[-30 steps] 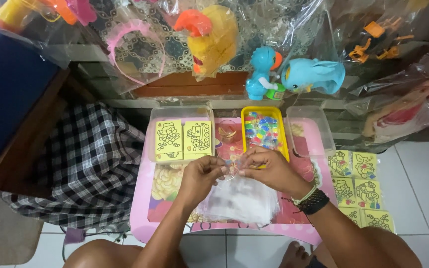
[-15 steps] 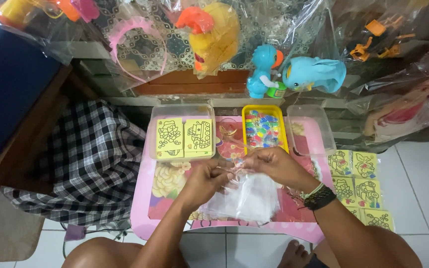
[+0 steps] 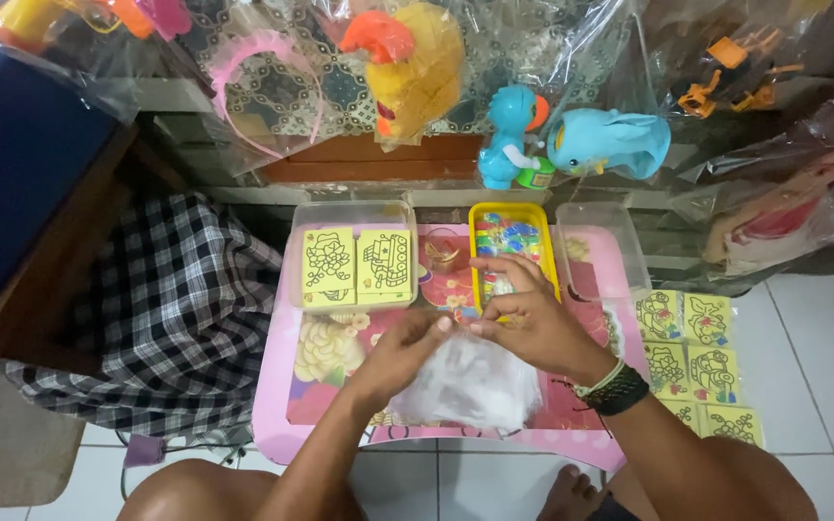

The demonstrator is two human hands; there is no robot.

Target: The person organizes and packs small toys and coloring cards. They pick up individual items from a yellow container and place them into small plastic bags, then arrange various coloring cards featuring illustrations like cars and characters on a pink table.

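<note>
My left hand (image 3: 400,349) and my right hand (image 3: 531,323) meet over a small pink table (image 3: 272,405), fingertips pinched together above a heap of clear plastic bags (image 3: 465,386). What they pinch is too small to make out; it looks like one thin clear bag. Just behind my right hand stands a yellow tray (image 3: 512,246) filled with small colourful packets. To its left, a clear box (image 3: 351,260) holds yellow cards with black line drawings. A small clear cup (image 3: 442,251) sits between box and tray.
An empty clear box (image 3: 602,249) stands at the table's right. More yellow drawing cards (image 3: 692,362) lie on the tiled floor to the right. A chequered cloth (image 3: 147,309) covers something at left. Wrapped toys, among them blue ones (image 3: 581,145), line the back.
Both hands have shifted slightly right and back toward the yellow tray, still pinched together above the bags. The pile of bags stays put.
</note>
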